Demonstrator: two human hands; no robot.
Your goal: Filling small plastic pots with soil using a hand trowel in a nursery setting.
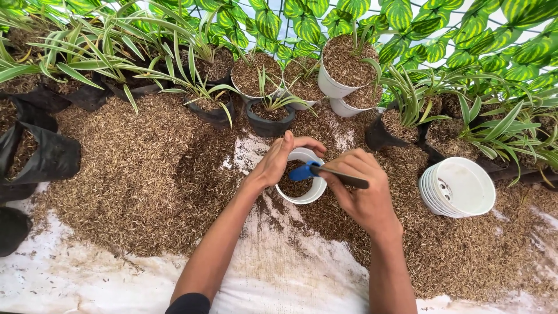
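A small white pot (308,195) sits tilted toward me on the husk-covered sheet, partly filled with brown husk mix. My left hand (278,161) grips its left rim, thumb up over the edge. My right hand (358,192) holds a small trowel (325,172) with a blue blade and dark handle. The blue blade rests inside the pot's mouth, on the husk mix.
A stack of empty white pots (459,187) lies on its side at the right. Filled white pots (343,70) and black grow bags with striped-leaf plants (270,110) line the back. A heap of husk (133,168) spreads left. Black bags (40,157) sit at far left.
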